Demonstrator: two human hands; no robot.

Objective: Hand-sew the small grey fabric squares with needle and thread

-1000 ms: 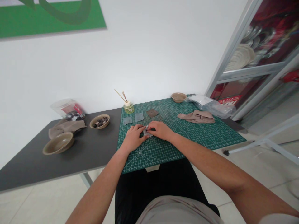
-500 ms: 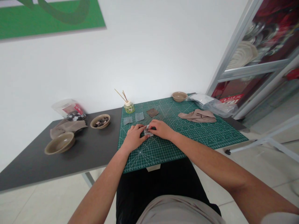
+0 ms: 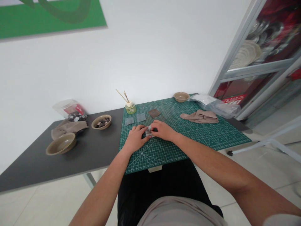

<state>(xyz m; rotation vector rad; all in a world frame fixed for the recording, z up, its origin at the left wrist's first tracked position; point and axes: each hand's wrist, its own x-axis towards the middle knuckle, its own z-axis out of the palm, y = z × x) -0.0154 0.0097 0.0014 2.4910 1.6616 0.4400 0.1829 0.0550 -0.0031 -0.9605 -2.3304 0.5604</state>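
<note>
A small pale square piece with dark marks (image 3: 148, 131) lies on the green cutting mat (image 3: 141, 160), between my two hands. My left hand (image 3: 135, 138) holds its left side, with the thumb at the near edge and the fingers at the far edge. From the right, my right hand (image 3: 163, 130) has its fingers bent and pinched on the piece, hiding part of it. Beyond my hands lie two greyish, see-through squares, one on the left (image 3: 129, 121) and one beside it (image 3: 141, 117), and a brown square (image 3: 154, 113).
A reed diffuser (image 3: 130, 108) stands at the back. Leftward are a bowl of dark bits (image 3: 101, 122), another bowl (image 3: 61, 144), a cloth (image 3: 68, 128) and a tipped plastic jar (image 3: 68, 108). Rightward are a small bowl (image 3: 181, 96), a cloth (image 3: 199, 116) and a plastic bag (image 3: 216, 105).
Both hands stay at the same spot on the piece. My right fingers have shifted slightly on it. The whole view has drifted a little.
</note>
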